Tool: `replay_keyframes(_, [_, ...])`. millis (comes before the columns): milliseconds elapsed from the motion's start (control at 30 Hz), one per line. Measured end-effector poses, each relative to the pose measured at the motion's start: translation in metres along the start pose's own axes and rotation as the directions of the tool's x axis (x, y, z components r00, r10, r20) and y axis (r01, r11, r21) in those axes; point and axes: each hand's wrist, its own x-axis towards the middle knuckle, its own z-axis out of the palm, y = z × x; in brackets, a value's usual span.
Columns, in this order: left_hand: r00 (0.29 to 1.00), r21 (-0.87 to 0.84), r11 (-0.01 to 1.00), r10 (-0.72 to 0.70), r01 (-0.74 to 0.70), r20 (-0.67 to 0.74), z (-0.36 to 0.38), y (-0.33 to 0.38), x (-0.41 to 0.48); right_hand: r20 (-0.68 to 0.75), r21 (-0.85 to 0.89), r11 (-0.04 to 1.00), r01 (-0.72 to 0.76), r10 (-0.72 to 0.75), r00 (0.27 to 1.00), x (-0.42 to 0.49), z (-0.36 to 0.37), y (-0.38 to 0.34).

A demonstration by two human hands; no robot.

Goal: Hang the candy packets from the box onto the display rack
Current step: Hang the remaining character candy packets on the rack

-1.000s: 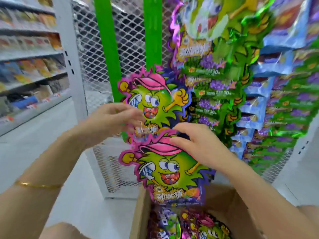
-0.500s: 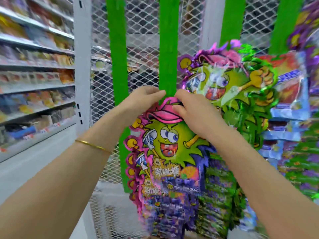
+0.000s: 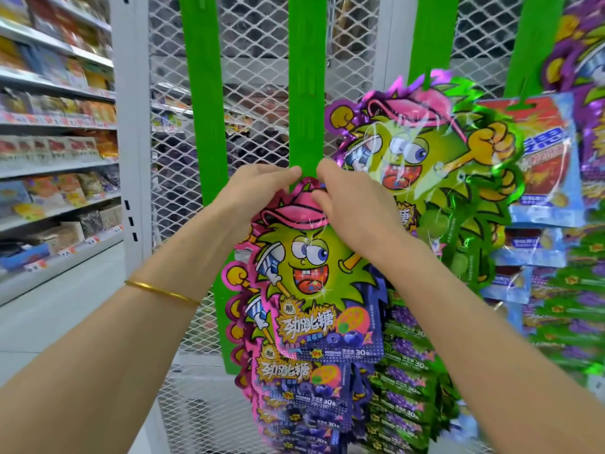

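Top edge covered, shelves blurred, margins cropped

The left hand (image 3: 258, 188) and right hand (image 3: 347, 204) pinch the top of the candy packet (image 3: 304, 267) and cover its upper edge, so it cannot be told whether it sits on a hook of the green strip (image 3: 306, 93). The packets stacked beneath it show only their lower bands. Both forearms run out of the bottom edge. Goods on the shelves (image 3: 59, 165) at left are smeared, and their price tags are too small to read. The purple packet (image 3: 586, 60) at the right edge is cut off. Shapes behind the mesh panel (image 3: 255, 93) are too dim to name.
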Motion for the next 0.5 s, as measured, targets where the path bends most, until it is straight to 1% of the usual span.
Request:
replay_keyframes(100, [1.000,-0.044,0.999,-0.010,0.009,-0.011,0.002,-0.001,-0.003,0.041,0.041,0.999,-0.006,0.005,0.999,-0.006,0.004,0.000])
replay_keyframes(167, [1.000,-0.074,0.997,-0.016,0.017,0.006,0.002,-0.003,-0.005,0.088,0.057,0.998,-0.004,-0.001,0.996,-0.013,0.009,-0.001])
replay_keyframes(267, [1.000,-0.067,0.998,0.006,-0.004,0.017,0.000,-0.004,-0.010,0.111,0.111,0.993,-0.033,0.021,0.994,-0.023,0.017,-0.004])
replay_keyframes(367, [0.999,-0.036,0.999,0.022,-0.023,-0.033,-0.001,-0.002,-0.012,0.029,0.138,0.990,-0.029,0.026,0.999,-0.020,0.015,-0.006])
replay_keyframes(433, [0.997,0.034,0.998,0.057,-0.055,-0.053,-0.001,0.001,-0.014,-0.060,0.112,0.994,-0.017,0.024,0.998,-0.013,0.009,-0.007])
replay_keyframes(500, [0.993,0.095,0.991,0.095,-0.089,-0.067,0.000,0.006,-0.016,-0.104,0.076,0.997,-0.012,0.020,0.994,-0.005,0.004,-0.007])
